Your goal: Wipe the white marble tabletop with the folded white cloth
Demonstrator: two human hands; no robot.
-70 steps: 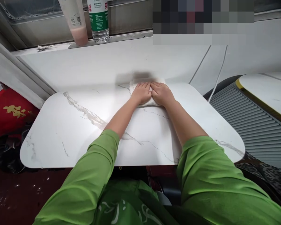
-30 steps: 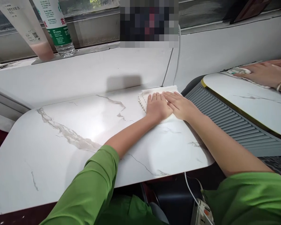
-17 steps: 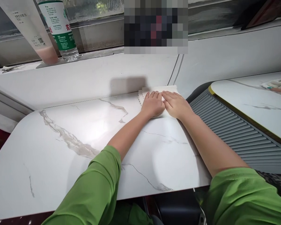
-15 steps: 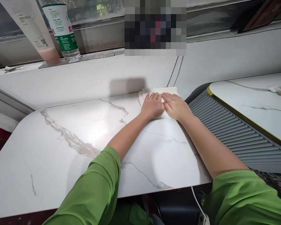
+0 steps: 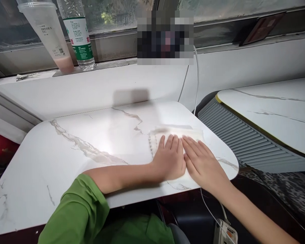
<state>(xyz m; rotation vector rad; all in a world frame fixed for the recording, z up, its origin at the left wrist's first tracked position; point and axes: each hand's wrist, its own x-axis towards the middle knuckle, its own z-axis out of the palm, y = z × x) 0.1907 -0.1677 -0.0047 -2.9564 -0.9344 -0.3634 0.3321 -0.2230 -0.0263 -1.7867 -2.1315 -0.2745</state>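
Note:
A white cloth (image 5: 176, 131) with a scalloped left edge lies folded on the right part of a white marbled table (image 5: 73, 176). My left hand (image 5: 169, 157) presses flat on the cloth, its fingers stretched away from me. Beside it, thumb side close against it, my right hand (image 5: 199, 159) also rests flat on the cloth with straight fingers. Both hands are open, palms down, and cover much of the cloth. They are near the table's front right edge.
On the windowsill stand a plastic cup (image 5: 47, 37) with pink drink and a water bottle (image 5: 78, 40). White cables run by the wall. A power strip (image 5: 225, 232) sits below the table. A second marbled table (image 5: 274, 112) is at the right.
Both hands have slid the cloth from the table's back edge towards me, to near the front edge. My left elbow is now more bent. The view has shifted slightly.

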